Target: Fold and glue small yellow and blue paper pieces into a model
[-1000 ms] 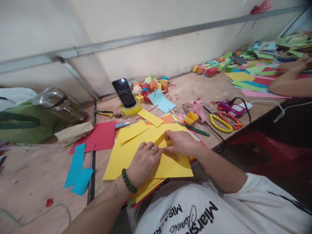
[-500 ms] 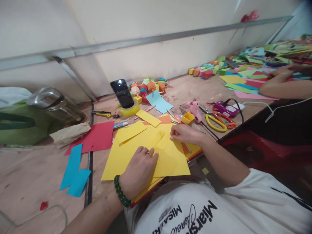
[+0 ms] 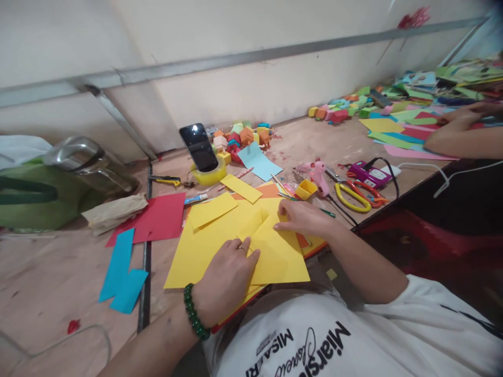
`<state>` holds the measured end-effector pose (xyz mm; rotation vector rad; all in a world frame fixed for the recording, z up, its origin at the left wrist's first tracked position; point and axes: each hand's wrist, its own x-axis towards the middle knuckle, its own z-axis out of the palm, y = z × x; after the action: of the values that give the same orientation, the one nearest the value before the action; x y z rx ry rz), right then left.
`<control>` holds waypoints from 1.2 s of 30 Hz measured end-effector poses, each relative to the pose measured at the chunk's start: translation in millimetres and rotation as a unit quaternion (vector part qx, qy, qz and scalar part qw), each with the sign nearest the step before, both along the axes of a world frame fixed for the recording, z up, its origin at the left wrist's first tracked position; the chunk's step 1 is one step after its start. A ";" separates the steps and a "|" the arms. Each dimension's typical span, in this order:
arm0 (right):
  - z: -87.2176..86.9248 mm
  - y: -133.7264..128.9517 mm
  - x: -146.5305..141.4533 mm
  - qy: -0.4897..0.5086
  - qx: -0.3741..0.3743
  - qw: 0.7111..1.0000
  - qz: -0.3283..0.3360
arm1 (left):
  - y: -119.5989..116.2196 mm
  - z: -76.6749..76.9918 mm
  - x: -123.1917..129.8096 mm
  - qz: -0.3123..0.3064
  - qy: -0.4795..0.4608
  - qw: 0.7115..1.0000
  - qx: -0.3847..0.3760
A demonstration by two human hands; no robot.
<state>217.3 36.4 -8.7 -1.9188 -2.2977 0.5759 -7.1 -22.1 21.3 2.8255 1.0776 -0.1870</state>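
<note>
Nearest you, your left hand (image 3: 226,277) is lying palm down, its fingers loosely extended and pressing rather than grasping. Beneath it, the large yellow paper sheet (image 3: 281,264) is resting on a stack of coloured paper in front of your white shirt. Just beyond, your right hand (image 3: 304,219) is curling thumb and forefinger at a raised yellow paper flap (image 3: 256,224); whether they are pinching it, you cannot tell here. Work on this paper seems to be partway along: the flap is standing up from the sheet rather than lying flat. Farther out, a yellow paper rectangle (image 3: 215,211) and a narrow yellow paper strip (image 3: 241,189) are already lying separate. Right of these, a small yellow open box (image 3: 306,189) is sitting near the pink glue gun (image 3: 317,175). Against the wall, multicoloured folded blocks (image 3: 247,136) are clustering, apparently finished; how much is remaining is not showing.
</note>
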 end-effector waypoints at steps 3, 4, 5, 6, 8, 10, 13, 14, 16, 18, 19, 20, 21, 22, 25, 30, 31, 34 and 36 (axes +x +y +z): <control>6.5 -1.0 1.4 0.007 -0.007 1.000 -0.009 | 1.0 1.1 -1.5 0.003 -0.011 1.000 -0.001; 9.8 -3.3 -1.3 0.005 -0.007 1.000 -0.017 | 2.2 1.1 -2.0 0.003 -0.020 1.000 -0.002; 13.0 -6.0 -5.0 0.001 -0.005 1.000 -0.027 | 3.7 0.9 -2.5 0.002 -0.032 0.999 -0.005; 15.6 -8.9 -9.3 -0.003 -0.005 0.999 -0.037 | 5.6 0.3 -3.0 0.001 -0.045 0.999 -0.009; 17.7 -13.5 -17.5 -0.004 -0.005 0.999 -0.054 | 10.1 -2.1 -3.7 0.003 -0.075 0.997 -0.022; 14.4 -15.0 -23.0 0.014 -0.002 0.998 -0.060 | 15.1 -6.4 -4.3 0.008 -0.114 0.993 -0.037; 3.6 -12.6 -24.9 0.094 0.020 0.995 -0.041 | 22.7 -15.0 -5.4 0.032 -0.185 0.981 -0.056; 0.8 -11.5 -24.6 0.125 0.029 0.991 -0.025 | 25.2 -17.9 -5.8 0.054 -0.215 0.974 -0.051; 0.1 -10.3 -24.5 0.168 0.041 0.985 0.024 | 29.9 -22.9 -6.9 0.123 -0.282 0.951 -0.023; 7.0 -11.1 -26.8 0.171 0.043 0.980 0.089 | 33.4 -26.4 -7.7 0.181 -0.342 0.922 -0.009; 12.4 -12.0 -29.0 0.164 0.042 0.978 0.125 | 34.4 -27.4 -7.7 0.193 -0.363 0.912 -0.020; 18.2 -13.0 -31.8 0.157 0.041 0.974 0.158 | 34.9 -27.9 -7.5 0.191 -0.375 0.906 -0.044; 23.6 -13.9 -34.9 0.156 0.043 0.970 0.183 | 34.8 -27.8 -6.9 0.182 -0.383 0.903 -0.075; 27.9 -14.4 -37.9 0.165 0.053 0.966 0.193 | 34.3 -27.1 -6.1 0.175 -0.390 0.898 -0.104; 30.4 -14.4 -44.0 0.228 0.107 0.957 0.145 | 32.1 -21.9 -3.3 0.198 -0.445 0.860 -0.151; 14.6 -12.8 -40.0 0.315 0.020 0.942 0.110 | 34.4 -17.1 -4.5 0.292 -0.596 0.710 -0.235; 12.4 -12.3 -37.7 0.324 0.017 0.939 0.115 | 35.8 -17.6 -5.6 0.303 -0.607 0.687 -0.261; 11.4 -9.4 -30.4 0.314 0.081 0.937 0.129 | 39.5 -19.7 -8.8 0.316 -0.600 0.667 -0.308; 12.8 -6.8 -26.8 0.300 0.111 0.938 0.132 | 40.7 -20.4 -9.9 0.311 -0.564 0.694 -0.322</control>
<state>190.5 29.6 4.0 -1.1317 -2.0989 0.7602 -17.0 18.7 0.9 1.3028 1.1431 0.9098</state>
